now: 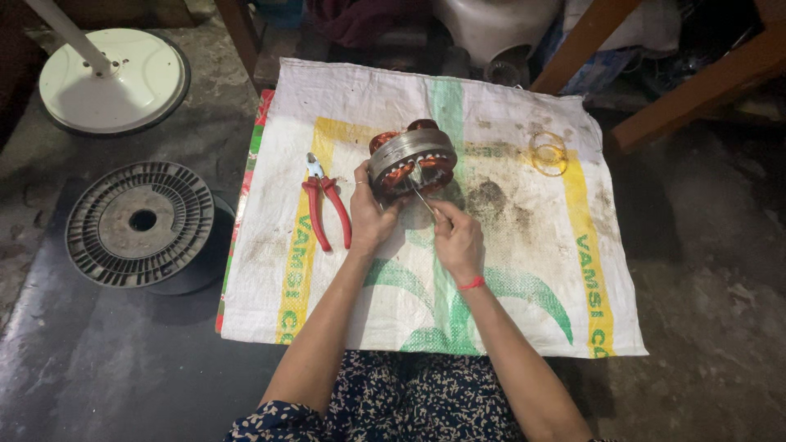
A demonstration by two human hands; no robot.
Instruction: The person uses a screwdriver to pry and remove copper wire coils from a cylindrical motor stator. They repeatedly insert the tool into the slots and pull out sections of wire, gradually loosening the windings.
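Motor stator (411, 160), a steel ring packed with copper windings, is kept tilted on its edge on the woven sack (524, 270) by the left hand (370, 214), whose fingers (363, 173) are curled shut around its rim so the coils are presented upward. A thin metal pick (423, 199) is pinched in the closed fingers of the right hand (458, 239), its tip set into the windings just beyond them. Red-handled pliers (326, 206) are laid just left of the left fingers, within reach; a grey spool (139, 221) is left well apart on the floor
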